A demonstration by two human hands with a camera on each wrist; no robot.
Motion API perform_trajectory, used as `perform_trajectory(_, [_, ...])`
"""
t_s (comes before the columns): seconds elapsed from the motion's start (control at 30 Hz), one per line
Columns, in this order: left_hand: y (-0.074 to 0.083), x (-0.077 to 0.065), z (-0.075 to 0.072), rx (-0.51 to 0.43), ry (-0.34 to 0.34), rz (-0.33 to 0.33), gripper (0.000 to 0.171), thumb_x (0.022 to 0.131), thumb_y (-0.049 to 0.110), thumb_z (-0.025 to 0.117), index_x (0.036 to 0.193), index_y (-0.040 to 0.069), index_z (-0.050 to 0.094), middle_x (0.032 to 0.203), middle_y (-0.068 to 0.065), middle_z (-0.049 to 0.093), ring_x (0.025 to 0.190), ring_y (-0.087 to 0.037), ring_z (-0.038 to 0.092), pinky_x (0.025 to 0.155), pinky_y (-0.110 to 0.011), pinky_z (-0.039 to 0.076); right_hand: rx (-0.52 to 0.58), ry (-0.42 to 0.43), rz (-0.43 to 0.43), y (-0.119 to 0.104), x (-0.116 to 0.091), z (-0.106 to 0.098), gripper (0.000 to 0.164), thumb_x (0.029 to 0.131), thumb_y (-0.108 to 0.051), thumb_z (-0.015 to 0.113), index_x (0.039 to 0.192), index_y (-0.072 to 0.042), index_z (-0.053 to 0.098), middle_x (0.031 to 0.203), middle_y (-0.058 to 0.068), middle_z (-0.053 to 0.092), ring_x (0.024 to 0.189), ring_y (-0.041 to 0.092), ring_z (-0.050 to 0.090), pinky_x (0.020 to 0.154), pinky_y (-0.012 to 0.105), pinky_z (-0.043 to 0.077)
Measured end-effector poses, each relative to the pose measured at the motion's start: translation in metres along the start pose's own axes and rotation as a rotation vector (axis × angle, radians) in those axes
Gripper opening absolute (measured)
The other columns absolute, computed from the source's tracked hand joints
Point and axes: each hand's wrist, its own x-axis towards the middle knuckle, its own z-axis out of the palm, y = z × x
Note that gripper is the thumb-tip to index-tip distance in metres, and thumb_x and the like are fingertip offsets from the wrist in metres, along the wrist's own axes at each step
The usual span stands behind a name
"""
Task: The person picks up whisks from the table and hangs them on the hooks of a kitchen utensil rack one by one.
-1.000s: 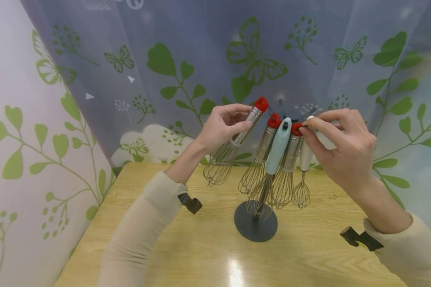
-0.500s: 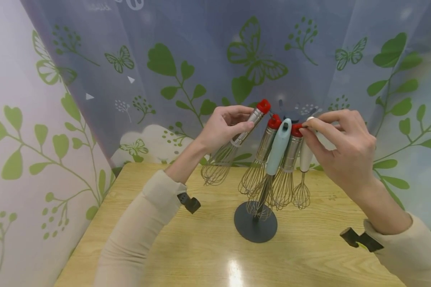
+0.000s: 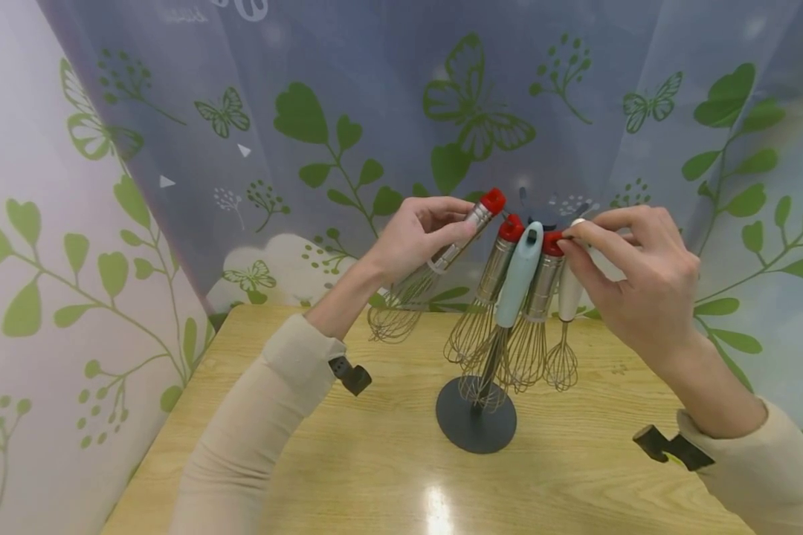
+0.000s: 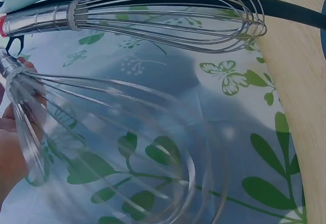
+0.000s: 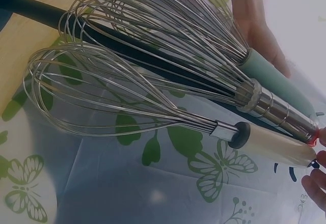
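My left hand grips a balloon whisk by its metal, red-capped handle. That whisk leans, its cap just left of the stand's top and its wires down to the left. On the black stand hang two more red-capped whisks, left and right, around a whisk with a pale blue handle. A cream-handled whisk hangs at the right. With thumb and forefinger, my right hand pinches what looks like a thin dark hook of the stand, beside the right red cap; the fingertips partly hide it.
The stand's round base rests on a wooden table. Behind the table hangs a blue-grey cloth printed with leaves and butterflies. A pale patterned wall borders the left side.
The whisk in my left hand has tilted further: its red cap moved slightly right and down, its wires swung left. My right hand and the hanging whisks stay nearly still.
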Motion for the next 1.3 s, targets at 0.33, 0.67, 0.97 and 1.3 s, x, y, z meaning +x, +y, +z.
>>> perform_trajectory(0.33, [0.0025, 0.0003, -0.0024, 0.043, -0.023, -0.012, 0.037, 0.104, 0.011, 0.063, 0.139, -0.002, 0.065, 0.126, -0.023, 0.072, 0.095, -0.008, 0.070, 0.080, -0.026, 0.055, 0.001, 0.002, 0.000, 0.0006, -0.0007, -0.0001, 0.021, 0.095, -0.019, 0.077, 0.089, 0.000, 0.080, 0.088, 0.024, 0.067, 0.079, 0.046, 0.055, 0.068, 0.040, 0.041])
perform_trajectory(0.67, [0.0051, 0.0028, -0.0030, 0.053, -0.064, -0.045, 0.036, 0.105, 0.014, 0.064, 0.138, 0.001, 0.067, 0.126, -0.020, 0.074, 0.097, -0.013, 0.070, 0.076, -0.027, 0.054, 0.007, 0.014, 0.000, 0.0007, -0.0004, 0.0008, 0.040, 0.103, -0.035, 0.070, 0.087, 0.000, 0.080, 0.087, 0.024, 0.067, 0.078, 0.046, 0.055, 0.067, 0.040, 0.041])
perform_trajectory(0.97, [0.0023, 0.0037, 0.0006, 0.047, -0.066, -0.056, 0.036, 0.105, 0.013, 0.064, 0.139, 0.001, 0.066, 0.127, -0.021, 0.074, 0.095, -0.011, 0.069, 0.075, -0.028, 0.053, 0.006, 0.011, 0.001, 0.0014, -0.0003, 0.0001, 0.039, 0.103, -0.034, 0.070, 0.088, 0.001, 0.080, 0.088, 0.024, 0.067, 0.078, 0.046, 0.055, 0.068, 0.040, 0.041])
perform_trajectory(1.3, [-0.0040, 0.0039, 0.0042, 0.040, -0.060, -0.062, 0.037, 0.105, 0.014, 0.065, 0.140, 0.003, 0.066, 0.128, -0.020, 0.073, 0.097, -0.010, 0.069, 0.073, -0.028, 0.048, -0.003, 0.008, 0.001, 0.0014, -0.0004, 0.0001, 0.039, 0.103, -0.034, 0.071, 0.088, 0.000, 0.081, 0.088, 0.023, 0.068, 0.079, 0.046, 0.056, 0.067, 0.041, 0.042])
